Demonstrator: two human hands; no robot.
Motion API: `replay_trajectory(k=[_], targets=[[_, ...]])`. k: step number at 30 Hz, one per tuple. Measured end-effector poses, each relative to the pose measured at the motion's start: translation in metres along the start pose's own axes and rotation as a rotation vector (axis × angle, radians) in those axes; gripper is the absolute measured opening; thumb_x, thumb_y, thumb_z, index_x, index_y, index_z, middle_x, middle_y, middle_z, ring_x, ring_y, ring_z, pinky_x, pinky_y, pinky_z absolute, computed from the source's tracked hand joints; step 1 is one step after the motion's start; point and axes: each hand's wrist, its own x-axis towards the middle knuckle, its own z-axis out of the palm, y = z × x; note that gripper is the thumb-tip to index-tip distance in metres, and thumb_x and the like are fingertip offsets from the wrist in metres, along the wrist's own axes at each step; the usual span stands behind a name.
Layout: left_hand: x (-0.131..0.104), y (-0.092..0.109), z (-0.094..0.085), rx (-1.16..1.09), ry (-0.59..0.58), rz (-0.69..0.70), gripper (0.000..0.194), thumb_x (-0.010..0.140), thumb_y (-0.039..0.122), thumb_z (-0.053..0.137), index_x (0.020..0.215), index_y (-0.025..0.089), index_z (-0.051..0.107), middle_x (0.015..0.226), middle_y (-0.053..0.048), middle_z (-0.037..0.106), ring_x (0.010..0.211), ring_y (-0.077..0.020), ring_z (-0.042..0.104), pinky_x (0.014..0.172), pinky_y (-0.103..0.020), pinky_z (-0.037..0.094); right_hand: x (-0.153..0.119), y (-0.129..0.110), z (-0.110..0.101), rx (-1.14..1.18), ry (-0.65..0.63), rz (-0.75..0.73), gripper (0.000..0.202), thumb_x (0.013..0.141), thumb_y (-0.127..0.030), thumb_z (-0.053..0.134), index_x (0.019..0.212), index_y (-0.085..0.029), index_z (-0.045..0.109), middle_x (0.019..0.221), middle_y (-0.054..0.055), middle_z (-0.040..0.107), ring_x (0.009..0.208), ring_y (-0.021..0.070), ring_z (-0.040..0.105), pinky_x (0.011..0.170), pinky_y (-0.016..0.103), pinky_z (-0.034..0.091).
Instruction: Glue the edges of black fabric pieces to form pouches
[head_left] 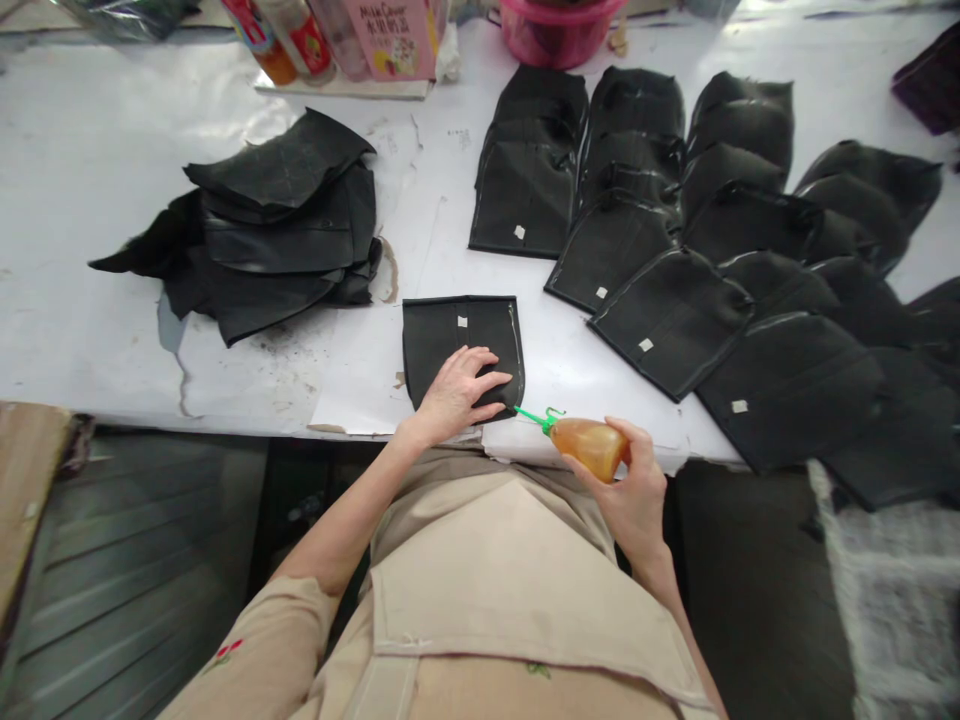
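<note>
A black leather-like piece with a small white tag lies flat at the table's front edge. My left hand rests on it with fingers spread. A shiny wet-looking line, like glue, runs along the piece's right edge. My right hand is wrapped round a glue bottle, which holds amber liquid and has a green nozzle. The nozzle tip points left and meets the piece's lower right corner, close to my left fingertips; whether it touches is too fine to tell.
Several similar black pieces overlap across the right side, many with shiny edges. A loose pile of black pieces lies at left. Behind stand bottles, a pink box and a pink basin. The white table ends just before my apron.
</note>
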Motion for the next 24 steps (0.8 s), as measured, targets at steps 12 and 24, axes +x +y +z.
replay_trajectory(k=[12, 24], targets=[[-0.002, 0.0, -0.001, -0.005, -0.007, 0.004, 0.037, 0.094, 0.034, 0.065, 0.13, 0.025, 0.066, 0.142, -0.011, 0.056, 0.142, -0.0278, 0.045, 0.124, -0.052, 0.03, 0.001, 0.024, 0.012, 0.171, -0.069, 0.107, 0.063, 0.076, -0.053, 0.084, 0.125, -0.023, 0.058, 0.121, 0.008, 0.064, 0.104, 0.0253, 0.065, 0.091, 0.044, 0.058], [0.043, 0.018, -0.007, 0.146, 0.031, -0.126, 0.034, 0.091, 0.043, 0.07, 0.117, 0.022, 0.071, 0.123, -0.013, 0.061, 0.115, -0.0313, 0.054, 0.093, -0.045, 0.047, 0.01, 0.013, -0.005, 0.252, 0.165, 0.202, 0.068, 0.069, -0.047, 0.09, 0.124, -0.022, 0.059, 0.118, 0.007, 0.063, 0.097, 0.0236, 0.066, 0.083, 0.039, 0.057]])
